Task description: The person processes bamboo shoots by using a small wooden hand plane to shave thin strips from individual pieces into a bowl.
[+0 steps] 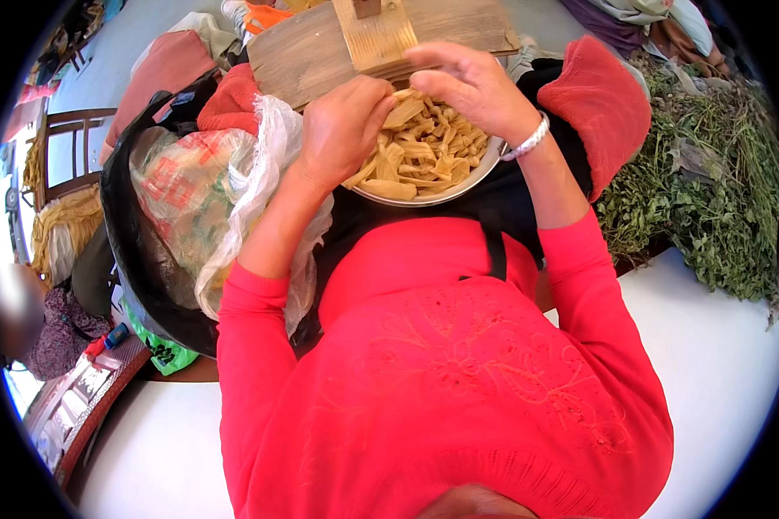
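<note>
On the person's lap sits a metal bowl [459, 192] full of pale yellow strips [424, 143]. They look light, dry and a bit brittle, so I think it is best to pinch them near the end. Left hand [342, 130] is closed around some strips; right hand [472, 86] hovers over them, fingers loosely apart. At left, a clear plastic bag [195, 195] with red print lies in a dark sack [134, 251].
</note>
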Demonstrator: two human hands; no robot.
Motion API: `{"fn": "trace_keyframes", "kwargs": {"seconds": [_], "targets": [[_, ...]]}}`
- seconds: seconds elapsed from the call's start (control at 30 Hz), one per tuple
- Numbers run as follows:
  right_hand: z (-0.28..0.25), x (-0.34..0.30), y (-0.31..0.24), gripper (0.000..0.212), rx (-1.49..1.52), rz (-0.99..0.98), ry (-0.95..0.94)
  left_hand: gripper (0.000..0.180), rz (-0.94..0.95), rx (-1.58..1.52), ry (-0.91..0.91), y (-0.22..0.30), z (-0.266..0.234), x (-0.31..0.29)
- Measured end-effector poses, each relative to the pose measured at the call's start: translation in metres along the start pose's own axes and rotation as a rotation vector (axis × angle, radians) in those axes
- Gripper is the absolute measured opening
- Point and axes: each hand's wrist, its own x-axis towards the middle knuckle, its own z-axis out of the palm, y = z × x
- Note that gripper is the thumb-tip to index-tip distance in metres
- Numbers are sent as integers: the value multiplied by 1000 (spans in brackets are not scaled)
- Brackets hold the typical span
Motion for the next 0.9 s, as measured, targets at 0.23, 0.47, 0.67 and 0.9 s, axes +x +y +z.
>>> {"fn": "trace_keyframes", "kwargs": {"seconds": [0.23, 0.47, 0.67, 0.9], "targets": [[-18, 26, 13, 8, 272, 84, -87, 18, -385, -422, -160, -18, -8, 25], [-1, 70, 29, 7, 103, -5, 172, 13, -545, -661, -73, -75, 0, 46], [5, 82, 49, 9, -606, -255, 272, 15, -460, -245, -4, -96, 22, 51], [30, 46, 15, 15, -793, -789, 616, 16, -565, -450, -13, -33, 13, 29]]}}
